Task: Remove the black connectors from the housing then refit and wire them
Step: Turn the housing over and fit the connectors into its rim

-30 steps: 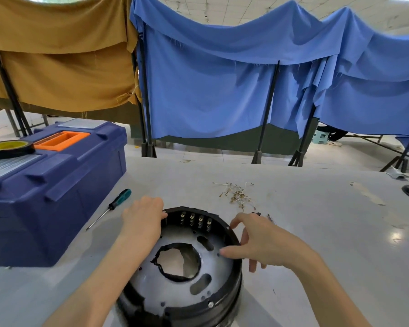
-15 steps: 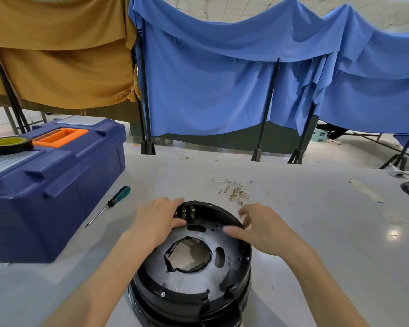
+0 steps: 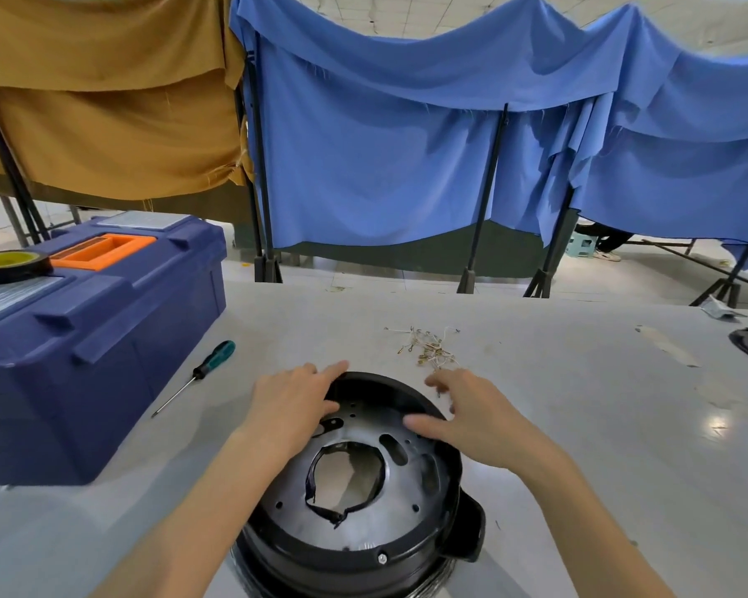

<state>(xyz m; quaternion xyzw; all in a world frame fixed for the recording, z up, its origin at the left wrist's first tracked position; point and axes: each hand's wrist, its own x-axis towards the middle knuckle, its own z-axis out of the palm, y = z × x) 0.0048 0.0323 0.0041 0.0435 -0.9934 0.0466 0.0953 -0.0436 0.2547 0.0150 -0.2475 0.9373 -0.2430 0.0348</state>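
The round black housing sits on the pale surface, near and centre, its open face up. Its inner plate has a ragged middle hole, several slots and small holes. A lug juts from its near right side, and a screw shows on the near rim.

The left grip lies over the housing's far left rim. It is released: the fingers are stretched nearly straight and rest on the rim and plate without curling round them. The right grip is at the far right rim, its thumb laid along the rim's inner side and its fingers reaching past the outer edge. They are blurred, so I cannot tell whether they clasp the rim or only touch it.

A small heap of wire bits lies just beyond the right grip. A screwdriver with a green handle lies to the left, between the housing and a blue toolbox. A tape roll rests on the toolbox lid beside an orange tray. Blue cloth and tan cloth hang behind the surface.
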